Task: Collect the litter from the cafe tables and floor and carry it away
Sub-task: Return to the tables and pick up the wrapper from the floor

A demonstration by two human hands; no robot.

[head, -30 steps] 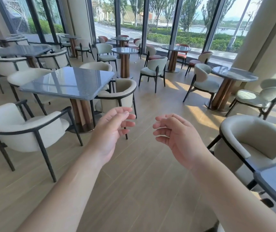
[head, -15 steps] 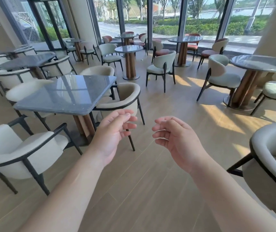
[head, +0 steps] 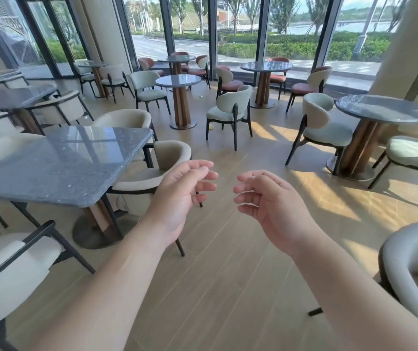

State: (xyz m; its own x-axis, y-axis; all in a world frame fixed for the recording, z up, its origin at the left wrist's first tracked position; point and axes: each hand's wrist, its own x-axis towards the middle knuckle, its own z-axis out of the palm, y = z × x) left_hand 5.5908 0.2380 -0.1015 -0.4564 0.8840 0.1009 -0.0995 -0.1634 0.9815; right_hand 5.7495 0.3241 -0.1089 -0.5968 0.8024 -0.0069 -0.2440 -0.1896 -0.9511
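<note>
My left hand (head: pixel 180 198) and my right hand (head: pixel 266 206) hang in front of me over the wooden floor, fingers loosely curled, holding nothing. Far ahead, a small yellowish scrap of litter (head: pixel 211 127) lies on the floor beside the pale green chair (head: pixel 230 111). A second small white scrap (head: pixel 200 96) lies on the floor farther back, near the small round table (head: pixel 178 80). Both scraps are well out of reach of my hands.
A square grey stone table (head: pixel 58 163) with cream armchairs (head: pixel 152 173) stands at my left. A round table (head: pixel 382 111) with chairs is at the right, and a cream armchair (head: pixel 415 269) sits close at the lower right. An open floor aisle runs ahead towards the windows.
The view has moved forward and tilted up; the square table and round tables are closer. Both hands keep the same loose pose in front of me.
</note>
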